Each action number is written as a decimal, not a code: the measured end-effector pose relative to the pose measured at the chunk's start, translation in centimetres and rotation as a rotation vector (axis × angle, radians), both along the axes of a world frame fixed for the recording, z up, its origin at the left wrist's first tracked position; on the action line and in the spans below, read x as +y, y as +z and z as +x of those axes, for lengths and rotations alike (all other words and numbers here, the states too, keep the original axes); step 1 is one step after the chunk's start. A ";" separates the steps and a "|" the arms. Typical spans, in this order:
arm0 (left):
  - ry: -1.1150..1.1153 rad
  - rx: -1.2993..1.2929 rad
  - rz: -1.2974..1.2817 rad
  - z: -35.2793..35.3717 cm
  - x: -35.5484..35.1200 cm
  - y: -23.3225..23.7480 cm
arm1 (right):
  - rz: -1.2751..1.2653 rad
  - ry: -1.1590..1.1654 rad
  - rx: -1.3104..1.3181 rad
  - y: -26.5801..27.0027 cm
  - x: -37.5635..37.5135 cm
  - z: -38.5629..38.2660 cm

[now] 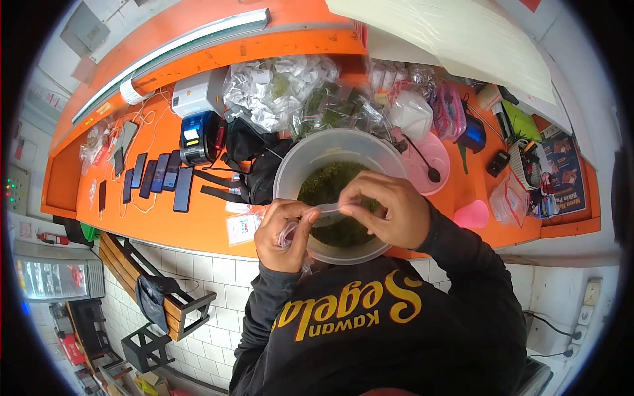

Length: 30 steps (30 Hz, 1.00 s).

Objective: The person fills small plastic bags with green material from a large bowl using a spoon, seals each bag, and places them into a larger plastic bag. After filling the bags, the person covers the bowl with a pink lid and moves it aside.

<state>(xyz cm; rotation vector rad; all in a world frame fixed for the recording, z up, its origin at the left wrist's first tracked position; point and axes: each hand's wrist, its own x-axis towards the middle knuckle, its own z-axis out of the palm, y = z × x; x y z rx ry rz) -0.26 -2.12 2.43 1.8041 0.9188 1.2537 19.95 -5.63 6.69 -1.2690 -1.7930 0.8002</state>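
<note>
- Left hand (284, 234) pinches one end of the small clear bag (328, 209).
- Right hand (389, 212) pinches the other end.
- The bag's long axis runs side to side, above the tub (295, 165).

The counter (198, 218) is bright orange across the middle of the frame. At centre, the tub (290, 165) is cloudy white and its leafy fill (330, 181) is dark green; the pouch (328, 209) over it seems clear. The shirt (370, 343) at the bottom is black with yellow lettering. At left, the phones (156, 175) are black, the printer (197, 137) blue and black, the box (198, 92) white. The lid (441, 153) and cup (472, 214) at right are pink. The tiles (211, 277) at lower left are white with grey joints.
</note>
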 end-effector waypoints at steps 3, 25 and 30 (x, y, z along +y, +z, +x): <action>-0.115 0.070 0.064 0.5 -0.1 0.1 | 0.059 0.010 -0.008 0.1 -0.3 -0.6; -0.297 -0.424 -0.517 -0.3 1.1 -2.4 | 0.137 -0.015 0.108 -3.4 3.5 -3.2; -0.168 -0.214 -0.333 -1.2 1.2 -3.1 | 0.075 0.021 0.126 -3.1 2.9 -3.2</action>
